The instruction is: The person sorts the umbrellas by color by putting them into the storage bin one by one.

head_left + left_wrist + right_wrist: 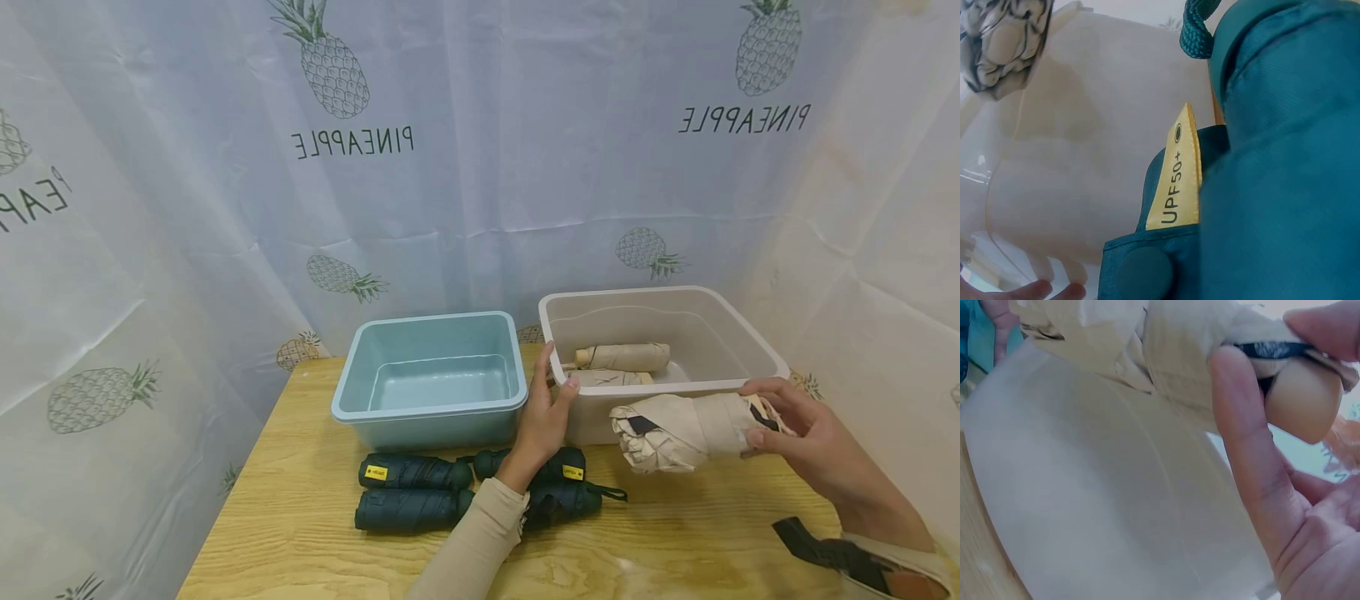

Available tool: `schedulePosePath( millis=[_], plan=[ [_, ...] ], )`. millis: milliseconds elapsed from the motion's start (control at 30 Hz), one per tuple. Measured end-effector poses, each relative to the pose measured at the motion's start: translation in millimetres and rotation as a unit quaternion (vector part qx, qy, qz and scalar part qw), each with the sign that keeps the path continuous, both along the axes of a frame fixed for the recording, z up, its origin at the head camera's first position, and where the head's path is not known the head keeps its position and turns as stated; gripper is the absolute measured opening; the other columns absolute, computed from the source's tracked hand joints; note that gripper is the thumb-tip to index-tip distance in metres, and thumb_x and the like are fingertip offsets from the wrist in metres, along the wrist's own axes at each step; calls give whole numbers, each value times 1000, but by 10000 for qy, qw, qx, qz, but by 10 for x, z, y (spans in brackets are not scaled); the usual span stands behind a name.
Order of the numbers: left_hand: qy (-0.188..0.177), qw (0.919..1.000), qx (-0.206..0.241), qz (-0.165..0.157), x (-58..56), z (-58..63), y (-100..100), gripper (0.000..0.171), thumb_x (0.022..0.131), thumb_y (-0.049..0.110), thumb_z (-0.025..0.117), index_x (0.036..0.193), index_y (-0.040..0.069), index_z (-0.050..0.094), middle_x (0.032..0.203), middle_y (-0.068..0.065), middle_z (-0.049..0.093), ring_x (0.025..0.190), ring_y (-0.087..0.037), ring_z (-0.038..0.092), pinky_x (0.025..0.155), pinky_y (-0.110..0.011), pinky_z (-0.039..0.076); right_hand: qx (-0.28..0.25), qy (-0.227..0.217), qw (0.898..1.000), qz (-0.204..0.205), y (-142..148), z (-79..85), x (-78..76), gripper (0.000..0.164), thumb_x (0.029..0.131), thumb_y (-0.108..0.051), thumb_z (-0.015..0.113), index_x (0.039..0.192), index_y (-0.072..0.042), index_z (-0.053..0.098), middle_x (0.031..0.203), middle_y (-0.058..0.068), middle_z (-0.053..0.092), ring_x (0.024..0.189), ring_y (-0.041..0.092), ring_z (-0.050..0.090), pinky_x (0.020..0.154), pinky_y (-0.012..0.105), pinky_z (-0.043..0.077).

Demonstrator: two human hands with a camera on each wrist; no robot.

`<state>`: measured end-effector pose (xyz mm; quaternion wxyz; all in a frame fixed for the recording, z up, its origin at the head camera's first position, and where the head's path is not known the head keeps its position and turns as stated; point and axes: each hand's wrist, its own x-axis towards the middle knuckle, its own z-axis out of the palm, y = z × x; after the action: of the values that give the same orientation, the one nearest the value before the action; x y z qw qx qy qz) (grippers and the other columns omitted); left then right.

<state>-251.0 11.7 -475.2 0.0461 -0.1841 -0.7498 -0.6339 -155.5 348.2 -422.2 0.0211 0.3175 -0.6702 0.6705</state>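
A beige cloth left sleeve (474, 546) and a right sleeve (911, 562) with a loose black strap (836, 557) run out of the frame at the bottom, where the near edge of the wood-grained worktop (258, 508) is also cut off. Four dark green folded umbrellas (408, 510) lie in two rows across the middle of the worktop; the left forearm covers parts of them. A yellow tag shows on each of the two in the far row; the left wrist view reads "UPF50+" on one, but cuts off that umbrella's end.

Just beyond, the right hand (806, 433) pinches a cream-beige folded cloth umbrella (686, 429) between thumb and fingers at its pale handle end, largely covering that end. This umbrella is held above the worktop, before the near wall of an off-white rectangular plastic bin (652, 308). The left hand (546, 408) grips the bin's near left corner, thumb at the near rim and fingers along the left side; some fingers are hidden.

Two beige umbrellas (626, 357) lie inside the bin, the nearer partly hidden by the rim. Left of it, towards the far left corner of the worktop, stands a light-blue rectangular plastic bin (431, 429). Behind hangs a whitish pineapple-print curtain (480, 150), its lettering reversed.
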Motion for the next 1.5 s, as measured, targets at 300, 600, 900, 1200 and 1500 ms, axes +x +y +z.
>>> schedulePosePath(
  millis=[300,600,900,1200,1500],
  plan=[
    [8,10000,18,14,-6,-7,-4,68,103,50,46,163,40,15,155,-9,44,137,-27,51,104,-52,47,-379,-486,9977,266,-6,60,-54,54,99,22,33,148,-1,41,144,1,44,115,6,63,83,28,59],
    [2,10000,4,-11,-5,-12,-11,68,104,44,48,164,38,16,157,-9,42,137,-27,51,105,-53,47,-603,-518,9962,348,-58,65,-72,55,100,20,30,149,-2,39,145,4,34,117,7,59,87,27,58],
    [43,10000,23,-13,-16,-14,-10,67,104,44,47,163,40,16,159,-13,40,139,-28,50,106,-55,46,-1224,-390,9881,846,-93,147,-166,56,99,21,27,148,-2,39,130,7,48,106,11,61,83,26,58],
    [-17,10000,-1,5,-13,-26,-3,67,104,49,47,163,42,15,158,-11,41,139,-29,50,105,-58,46,-1586,-483,9822,884,-161,294,-232,52,100,17,23,145,-2,41,131,7,48,108,14,61,84,26,58],
    [-15,10000,21,3,-7,-14,3,67,104,50,47,162,43,15,158,-10,41,140,-28,49,106,-58,45,-2349,-651,9645,1016,-257,472,-326,49,101,16,20,142,2,43,132,11,50,111,18,64,89,33,59]
  ],
)
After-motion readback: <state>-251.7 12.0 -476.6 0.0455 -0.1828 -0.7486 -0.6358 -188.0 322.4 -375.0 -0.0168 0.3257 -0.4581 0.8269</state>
